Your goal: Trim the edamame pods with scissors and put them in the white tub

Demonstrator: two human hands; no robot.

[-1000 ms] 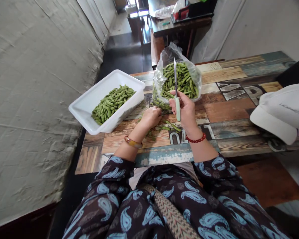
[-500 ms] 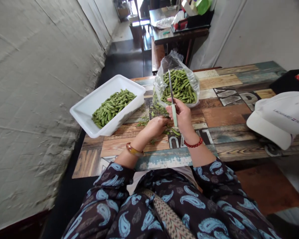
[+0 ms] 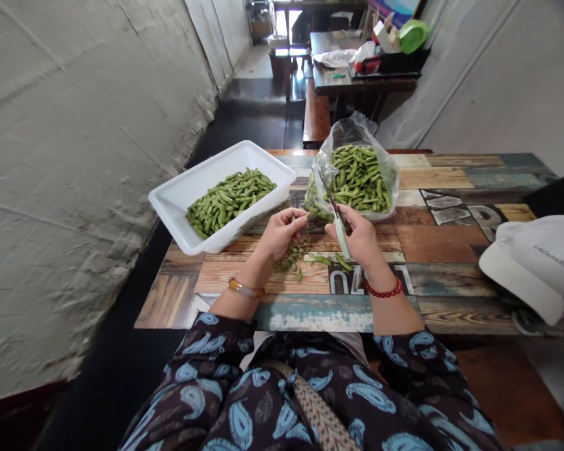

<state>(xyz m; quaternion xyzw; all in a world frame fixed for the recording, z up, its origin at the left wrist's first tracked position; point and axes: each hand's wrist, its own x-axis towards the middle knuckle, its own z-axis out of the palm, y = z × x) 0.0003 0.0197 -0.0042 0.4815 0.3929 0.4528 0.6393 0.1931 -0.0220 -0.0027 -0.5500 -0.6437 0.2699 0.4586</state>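
My left hand (image 3: 282, 233) is pinched around a small green soybean pod (image 3: 307, 215), whose tip shows past the fingertips. My right hand (image 3: 357, 237) grips what look like scissors (image 3: 341, 237) with pale green handles, seen nearly edge-on, the dark blades pointing up and away. Between the wrists lie a few loose pods (image 3: 320, 259) and a small heap of green trimmings (image 3: 291, 258). Beyond my right hand, a clear plastic bag (image 3: 326, 164) gapes, full of pods. To the left, a white plastic tub (image 3: 169, 199) holds a pile of pods.
The patterned wooden table (image 3: 432, 241) carries everything. A white cap (image 3: 521, 254) rests at its right side. A rough grey wall (image 3: 84, 150) runs along the left. Farther back stands another table (image 3: 326, 44) with a dark tray (image 3: 395, 64) of items, beside a bench (image 3: 316, 119).
My left hand has risen from the loose pods and now holds one up near the scissors. The scissors have tilted a little to the left. The whole view has shifted.
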